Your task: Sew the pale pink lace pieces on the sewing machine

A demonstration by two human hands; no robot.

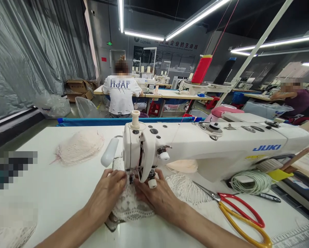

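A white sewing machine (195,144) with blue JUKI lettering stands across the table. White lace fabric (133,210) with a scalloped edge lies under its presser foot (131,178). My left hand (111,187) is left of the needle, its bent fingers closed on the lace. On the other side, my right hand (156,196) reaches behind the tension knob, gripping the lace; the machine head partly covers its fingers. Fringed white lace (189,189) spreads to the right of that hand. Scissors (234,206) with red and yellow handles lie beside my right forearm.
A pale lace cup piece (79,146) lies at the left on the white table (66,193). Coiled pale green cord (251,182) sits beneath the machine arm. Red thread (202,69) stands on a spool holder. A person in a white shirt (122,91) sits ahead.
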